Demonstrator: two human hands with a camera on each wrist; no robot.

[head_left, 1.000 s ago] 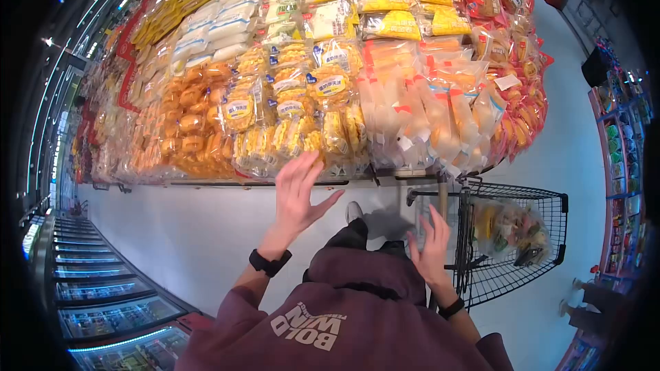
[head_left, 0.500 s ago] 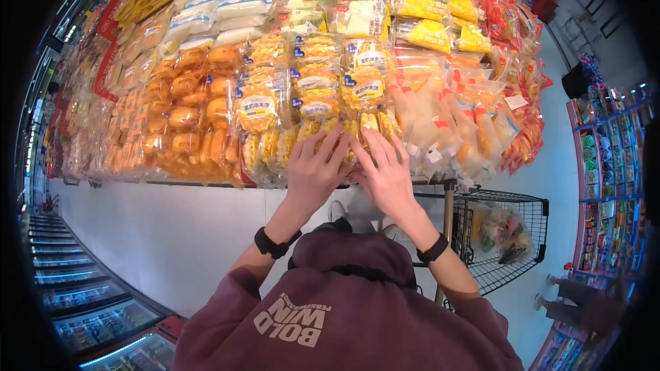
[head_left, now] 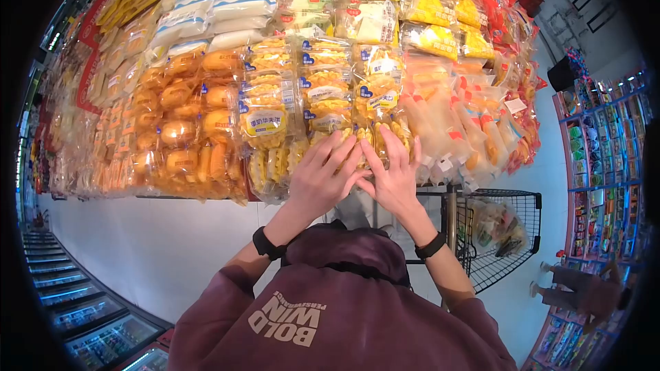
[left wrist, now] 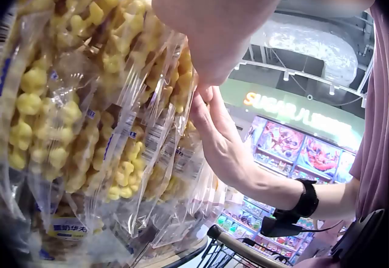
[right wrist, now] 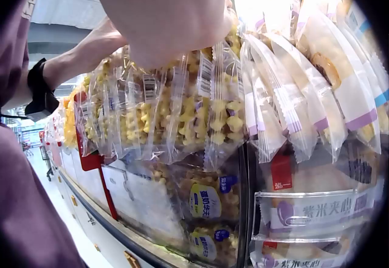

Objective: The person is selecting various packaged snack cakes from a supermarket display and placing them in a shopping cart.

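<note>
Clear-wrapped waffle packs [head_left: 275, 163] stand on edge in a row along the front of the display. My left hand [head_left: 322, 177] rests on this row with its fingers stretched over the tops. Close beside it, my right hand [head_left: 390, 180] touches the same row, fingers spread, the thumbs nearly meeting. Seen from the left wrist, the right hand [left wrist: 228, 152] lies with fairly straight fingers against the wrappers. The right wrist view shows the left hand [right wrist: 100, 43] over the row's other part. Flat-lying waffle packs [head_left: 265, 122] are stacked just behind.
Orange-brown bread packs [head_left: 180, 129] lie to the left, and long pale-wrapped breads [head_left: 440, 120] to the right. A black wire shopping cart [head_left: 505, 261] with a filled plastic bag [head_left: 496, 227] stands at right. Farther right, a person [head_left: 584, 292] is near stocked shelves [head_left: 598, 199].
Both hands have come from apart in front of the display to side by side on the front waffle row. Since half a second ago they have stayed at the row, with only a slight shift.
</note>
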